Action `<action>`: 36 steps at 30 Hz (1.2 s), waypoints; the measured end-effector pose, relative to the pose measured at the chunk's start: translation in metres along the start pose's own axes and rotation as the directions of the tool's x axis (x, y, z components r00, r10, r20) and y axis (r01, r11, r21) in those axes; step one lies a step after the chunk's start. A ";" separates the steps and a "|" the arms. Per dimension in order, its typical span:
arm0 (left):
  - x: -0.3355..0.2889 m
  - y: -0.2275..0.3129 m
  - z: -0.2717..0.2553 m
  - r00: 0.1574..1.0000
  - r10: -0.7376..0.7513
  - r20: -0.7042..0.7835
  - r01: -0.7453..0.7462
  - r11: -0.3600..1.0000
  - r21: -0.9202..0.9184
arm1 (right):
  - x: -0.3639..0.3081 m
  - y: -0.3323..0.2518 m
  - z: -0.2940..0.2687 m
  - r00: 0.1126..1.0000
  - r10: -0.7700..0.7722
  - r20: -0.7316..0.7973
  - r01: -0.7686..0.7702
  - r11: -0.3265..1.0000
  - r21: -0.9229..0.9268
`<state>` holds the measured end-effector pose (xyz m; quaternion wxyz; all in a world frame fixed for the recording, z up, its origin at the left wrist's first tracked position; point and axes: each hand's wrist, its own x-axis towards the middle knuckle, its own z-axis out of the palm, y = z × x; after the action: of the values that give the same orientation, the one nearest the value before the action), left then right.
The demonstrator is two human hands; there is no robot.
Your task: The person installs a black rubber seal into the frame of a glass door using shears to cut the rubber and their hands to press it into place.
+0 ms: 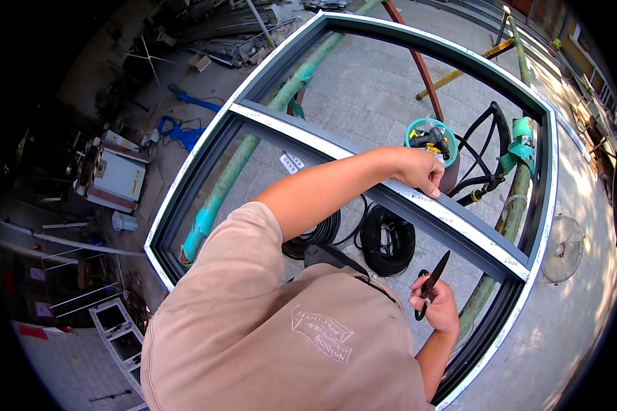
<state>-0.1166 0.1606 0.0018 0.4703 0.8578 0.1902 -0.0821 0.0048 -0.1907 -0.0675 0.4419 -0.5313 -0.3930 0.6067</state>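
Observation:
A large dark grey window frame [190,175] with white film on its faces lies before me on green pipe supports. Its crossbar [488,245] runs from the upper left to the lower right. My left hand [418,171] reaches across onto this crossbar, thumb and fingers pinched together at its inner edge. Whatever is between those fingertips is too small or hidden to make out. Inside the lower opening, apart from the bar, my right hand [437,305] holds black scissors [437,270] by the handles. Their blades point up and away from me.
Below the frame are a teal bucket [409,129] of tools, a coil of black cable or strip [371,250], and a white power strip [291,162]. Green pipes [236,161] with teal wrapping pass underneath. A standing fan [562,250] is at the right. Clutter fills the left side.

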 end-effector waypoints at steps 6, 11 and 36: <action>-0.008 0.021 0.007 0.997 0.020 -0.070 -0.017 0.999 0.051 | -0.005 -0.008 0.002 1.000 -0.010 0.007 0.010 0.999 -0.050; -0.033 0.036 0.013 0.996 0.045 -0.074 -0.016 0.935 0.355 | 0.003 -0.017 -0.004 0.998 -0.056 -0.027 0.054 0.996 -0.067; -0.036 0.037 0.033 0.948 0.266 -0.176 -0.103 0.778 0.620 | -0.117 -0.061 -0.040 -0.239 -0.499 -0.833 -0.048 0.863 -0.503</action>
<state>-0.1336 0.1061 0.0244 0.1501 0.9803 0.1270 0.0189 0.0567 -0.2838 0.0204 0.5816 -0.7809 -0.1048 -0.2025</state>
